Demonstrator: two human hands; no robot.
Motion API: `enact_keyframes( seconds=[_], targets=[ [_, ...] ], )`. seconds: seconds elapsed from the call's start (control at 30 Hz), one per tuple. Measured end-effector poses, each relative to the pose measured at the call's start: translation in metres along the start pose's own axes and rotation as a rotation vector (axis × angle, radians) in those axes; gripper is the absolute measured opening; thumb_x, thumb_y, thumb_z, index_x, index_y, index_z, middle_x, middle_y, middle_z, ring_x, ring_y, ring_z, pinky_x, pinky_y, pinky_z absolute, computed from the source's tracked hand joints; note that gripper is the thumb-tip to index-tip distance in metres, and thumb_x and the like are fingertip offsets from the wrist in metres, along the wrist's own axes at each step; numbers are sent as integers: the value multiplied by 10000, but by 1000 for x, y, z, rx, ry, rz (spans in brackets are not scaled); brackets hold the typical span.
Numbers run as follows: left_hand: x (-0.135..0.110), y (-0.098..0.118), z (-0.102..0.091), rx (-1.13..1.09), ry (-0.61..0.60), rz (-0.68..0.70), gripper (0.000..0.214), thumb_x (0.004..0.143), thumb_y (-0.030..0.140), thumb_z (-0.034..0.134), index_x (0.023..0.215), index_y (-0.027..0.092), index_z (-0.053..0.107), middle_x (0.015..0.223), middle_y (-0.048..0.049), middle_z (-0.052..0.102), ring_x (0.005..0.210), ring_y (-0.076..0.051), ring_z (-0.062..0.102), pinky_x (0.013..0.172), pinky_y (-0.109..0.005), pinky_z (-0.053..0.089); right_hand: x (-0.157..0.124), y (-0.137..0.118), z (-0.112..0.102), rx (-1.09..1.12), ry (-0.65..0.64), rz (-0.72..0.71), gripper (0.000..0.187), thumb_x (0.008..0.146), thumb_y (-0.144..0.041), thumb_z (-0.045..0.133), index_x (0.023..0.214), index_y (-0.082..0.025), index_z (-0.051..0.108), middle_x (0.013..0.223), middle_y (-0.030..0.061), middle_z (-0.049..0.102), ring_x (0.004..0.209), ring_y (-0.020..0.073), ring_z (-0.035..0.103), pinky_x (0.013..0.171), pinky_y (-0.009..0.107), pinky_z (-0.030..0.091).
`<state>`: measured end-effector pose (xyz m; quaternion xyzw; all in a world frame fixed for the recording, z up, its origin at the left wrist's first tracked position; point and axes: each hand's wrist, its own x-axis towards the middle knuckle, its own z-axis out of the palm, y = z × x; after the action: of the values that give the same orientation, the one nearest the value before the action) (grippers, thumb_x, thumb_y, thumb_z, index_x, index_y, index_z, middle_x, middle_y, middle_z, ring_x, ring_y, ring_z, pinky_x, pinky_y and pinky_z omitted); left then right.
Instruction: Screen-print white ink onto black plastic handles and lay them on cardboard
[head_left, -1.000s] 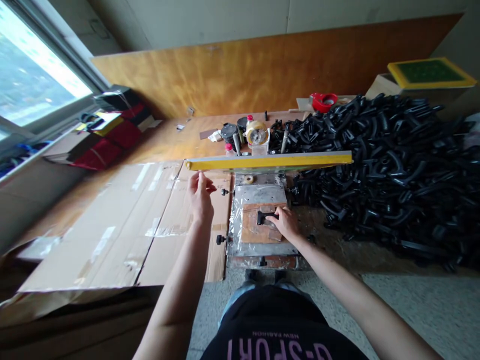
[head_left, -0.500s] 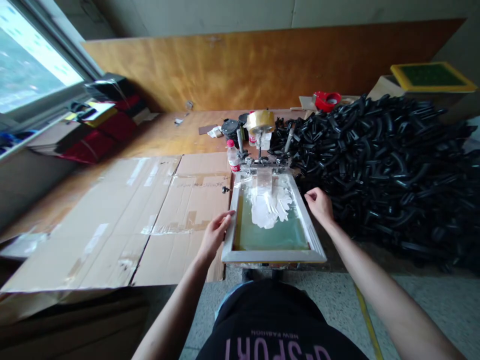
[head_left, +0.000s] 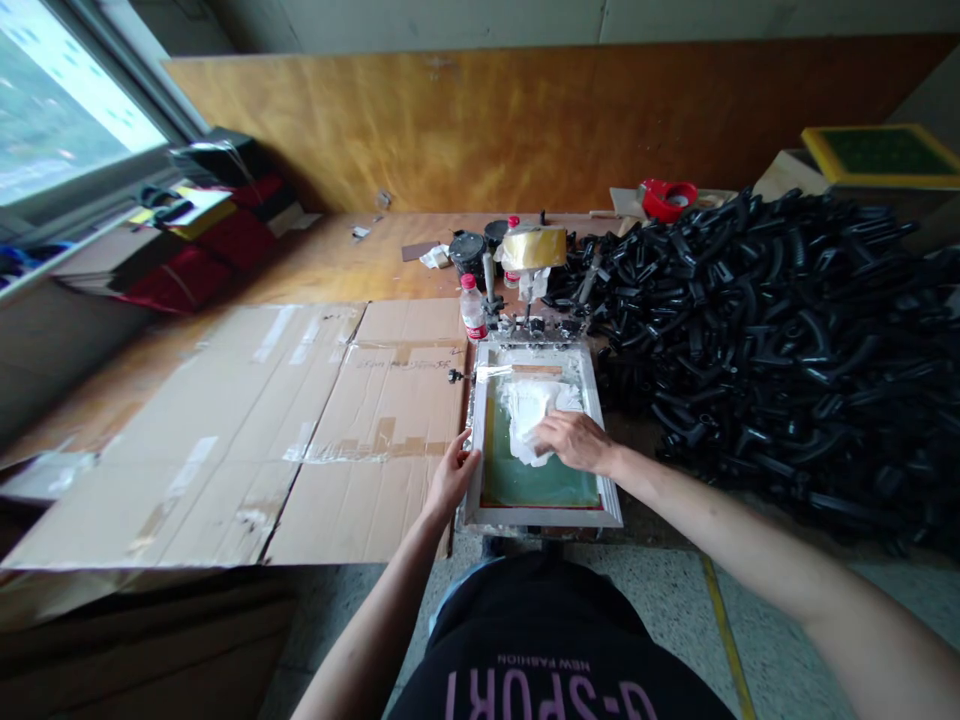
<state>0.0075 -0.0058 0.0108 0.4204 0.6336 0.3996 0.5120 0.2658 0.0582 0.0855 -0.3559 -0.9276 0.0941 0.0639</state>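
A silk-screen frame [head_left: 609, 470] with a silver rim and green mesh [head_left: 517, 488] lies in front of me. Irregular white stuff, like thick ink or paste [head_left: 531, 400], covers the mesh's middle. My left hand [head_left: 452, 478] is at the left rim, its thumb and fingers closed on the edge. Over the mesh, my right hand [head_left: 576, 442] has its fingers bunched together at the white patch; what they grip is hidden. Behind the patch, a strip with a wood-coloured edge [head_left: 536, 370] lies across the frame. A clamp assembly [head_left: 532, 328] stands at the frame's back.
Flattened cardboard [head_left: 375, 400] covers the table at left. A heap of glossy black parts [head_left: 765, 330] crowds the right. A red-capped bottle [head_left: 472, 310], a roll of tape [head_left: 534, 248] and black tubs [head_left: 467, 255] stand behind the frame.
My right hand has moved left from beside the frame onto the white patch. The frame's near end looks lower, and my left hand now closes on its left rim.
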Motion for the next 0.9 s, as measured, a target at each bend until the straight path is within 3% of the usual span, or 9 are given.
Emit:
enact_keyframes(
  seconds=[0.07, 0.13, 0.27, 0.37, 0.5, 0.63, 0.73, 0.8, 0.9],
  targets=[
    [-1, 2, 1, -20, 6, -10, 610, 734, 451, 678, 1271, 179, 584, 699, 19, 588, 612, -119, 528, 552, -216, 398, -10, 1, -5, 45, -46, -91, 178, 803, -76, 526, 810, -200, 652, 828, 40, 665, 802, 177, 576, 694, 268, 379],
    [-2, 4, 1, -33, 11, -22, 613, 721, 454, 688, 1257, 174, 590, 692, 20, 587, 601, -117, 527, 544, -215, 395, -9, 3, -7, 59, -31, -64, 127, 792, -108, 565, 789, -207, 645, 806, 30, 653, 785, 177, 564, 677, 268, 367],
    [-3, 8, 2, -43, 8, -30, 641, 713, 465, 691, 1270, 169, 578, 660, 34, 573, 562, -103, 504, 522, -208, 376, -9, 0, 8, -18, 106, 26, 192, 851, -88, 487, 862, -187, 651, 876, 70, 653, 871, 201, 556, 704, 284, 373],
    [-3, 11, 2, -48, -1, -35, 660, 713, 473, 686, 1283, 164, 567, 643, 40, 560, 545, -98, 489, 504, -203, 357, -16, -7, 16, -29, 71, -30, 190, 871, -102, 485, 873, -189, 653, 881, 62, 658, 860, 192, 570, 702, 278, 385],
    [-9, 26, -3, -61, -37, -20, 733, 723, 476, 691, 1351, 147, 505, 628, 49, 546, 527, -83, 452, 489, -191, 326, 11, -1, -8, 30, 129, 115, 179, 866, -271, 626, 1038, -238, 660, 936, 23, 680, 834, 180, 609, 695, 264, 409],
    [-21, 68, -13, -128, -60, -7, 657, 770, 541, 651, 1317, 193, 541, 639, 46, 548, 491, -75, 422, 453, -187, 299, 48, 43, -62, 16, 306, 362, 616, 808, -408, 706, 1373, -288, 489, 1055, 42, 676, 828, 196, 626, 715, 290, 440],
    [-18, 111, -15, -240, -26, 91, 513, 821, 617, 555, 1063, 179, 667, 706, 3, 599, 523, -85, 487, 461, -197, 359, 34, 91, -87, 35, 518, 554, 482, 906, -451, 548, 1322, -209, 537, 948, 56, 686, 797, 194, 621, 731, 310, 448],
    [-6, 141, -12, -344, -5, 221, 500, 836, 631, 525, 1000, 180, 666, 830, -35, 652, 605, -102, 562, 501, -205, 423, 11, 112, -81, 62, 586, 729, 369, 948, -421, 453, 1130, -163, 645, 836, 63, 681, 765, 198, 612, 727, 320, 447],
    [16, 179, -5, -433, 10, 348, 454, 854, 611, 510, 1005, 200, 629, 922, -60, 674, 702, -129, 627, 526, -217, 476, -18, 107, -37, 144, 385, 792, 356, 917, -467, 493, 842, -174, 680, 750, 65, 661, 742, 204, 596, 712, 319, 446]
  ],
)
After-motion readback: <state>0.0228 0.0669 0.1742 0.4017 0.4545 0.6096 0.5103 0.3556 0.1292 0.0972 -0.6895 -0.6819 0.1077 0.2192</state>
